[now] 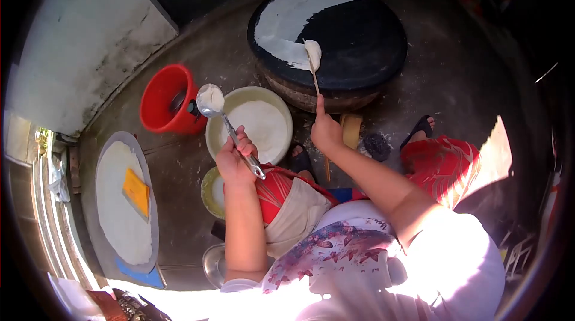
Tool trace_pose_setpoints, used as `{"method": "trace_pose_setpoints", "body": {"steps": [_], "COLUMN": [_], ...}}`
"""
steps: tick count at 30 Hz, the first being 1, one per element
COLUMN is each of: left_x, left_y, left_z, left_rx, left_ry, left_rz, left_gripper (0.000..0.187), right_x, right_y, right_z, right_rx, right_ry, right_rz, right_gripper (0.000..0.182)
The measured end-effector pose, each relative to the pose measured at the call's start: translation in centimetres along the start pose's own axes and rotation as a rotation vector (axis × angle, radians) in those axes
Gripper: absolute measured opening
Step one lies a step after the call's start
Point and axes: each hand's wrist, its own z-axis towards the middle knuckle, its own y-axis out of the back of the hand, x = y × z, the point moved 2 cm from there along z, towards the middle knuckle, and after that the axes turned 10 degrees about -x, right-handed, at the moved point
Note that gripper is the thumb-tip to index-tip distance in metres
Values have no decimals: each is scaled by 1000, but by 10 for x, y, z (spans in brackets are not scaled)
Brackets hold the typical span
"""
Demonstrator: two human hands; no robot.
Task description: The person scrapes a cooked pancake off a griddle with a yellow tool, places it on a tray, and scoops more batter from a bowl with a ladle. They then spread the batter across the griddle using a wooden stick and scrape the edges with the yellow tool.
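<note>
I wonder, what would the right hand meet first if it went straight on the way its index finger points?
The right hand would probably meet the near side of the round black griddle or the brown base under it; the hand's height is unclear.

White shirt (353, 255), purple-pink floral print, red patterned trousers (440, 165)
</note>
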Motion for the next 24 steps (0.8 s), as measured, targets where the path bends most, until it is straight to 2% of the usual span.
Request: {"method": "trace_pose_setpoints", "body": {"steps": [2, 5, 8, 9, 12, 14, 17, 18, 20, 21, 24], "left_x": [0, 3, 1, 1, 5, 8, 9, 9, 6, 4, 5], "left_y": [-1, -2, -3, -4, -6, -9, -11, -11, -10, -8, -8], "left_z": [-2, -1, 0, 1, 0, -1, -2, -2, 0, 2, 2], "left_rx": [-18, -50, -39, -24, -53, -53, -64, -62, -59, -60, -52], "left_ry": [-7, -30, -9, 15, -25, -29, -65, -50, -37, -38, -37], "left_rz": [-19, 0, 14, 12, 42, 42, 75, 74, 72, 68, 57], "left_gripper": [33, 33, 33, 33, 32, 31, 30, 30, 29, 29, 29], "right_x": [2, 18, 3, -11, -31, -28, -15, -19, -43, -54, -63], "right_y": [11, -12, -13, -7, 24, 20, 0, 1, 12, 21, 42], "right_z": [-14, -13, 8, 8, -13, -21, -17, -12, -4, -3, -21], "right_rx": [25, -8, -44, -122, -79, -101, 48, 43, -76, -65, -103], "right_ry": [-31, 193, 88, 104, 11, 24, 250, 247, 86, 46, 78], "right_rz": [7, -116, -128, -160, -105, -116, -241, -235, -211, -228, -273], "right_gripper": [75, 77, 77, 74, 73, 74, 72, 72, 73, 75, 75]}}
